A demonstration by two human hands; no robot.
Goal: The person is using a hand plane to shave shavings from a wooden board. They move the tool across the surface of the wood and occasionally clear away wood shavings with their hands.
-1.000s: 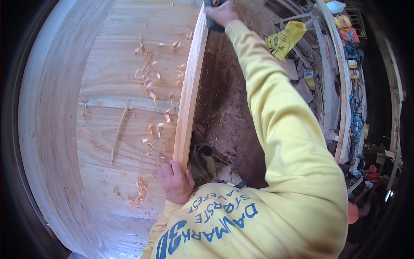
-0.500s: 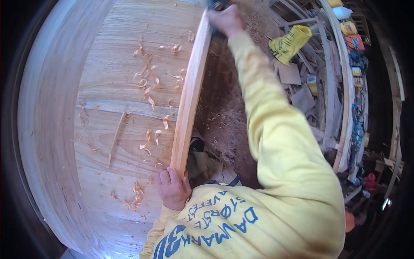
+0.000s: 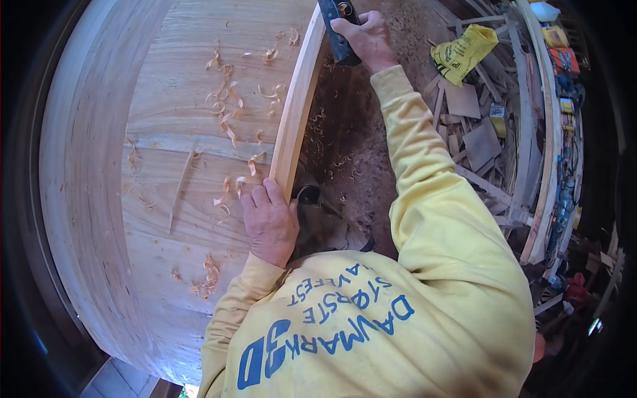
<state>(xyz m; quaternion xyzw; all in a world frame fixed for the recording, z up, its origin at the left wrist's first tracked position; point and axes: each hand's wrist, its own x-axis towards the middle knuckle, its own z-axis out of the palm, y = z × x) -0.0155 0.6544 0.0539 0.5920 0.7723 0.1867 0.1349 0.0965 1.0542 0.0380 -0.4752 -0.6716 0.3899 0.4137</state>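
Observation:
A long pale wooden strip runs away from me along the right edge of a wide wooden panel. My left hand is closed over the strip's near end, fingers on top and thumb toward its right side. At the far end, my right hand grips a dark hand plane, which is beside the strip's right edge. A curl of shaving shows in the plane's opening. Whether its sole touches the wood is hidden. Curled wood shavings lie scattered on the panel.
A thin stick lies on the panel, whose left side has a raised, curved-looking board. Right of the strip, the brown floor holds shavings. Beyond are wood offcuts, a yellow bag and a cluttered shelf.
My left hand has shifted forward with the strip's near end. The plane has come back slightly toward me and right, and its blur is gone. The whole view has shifted a little.

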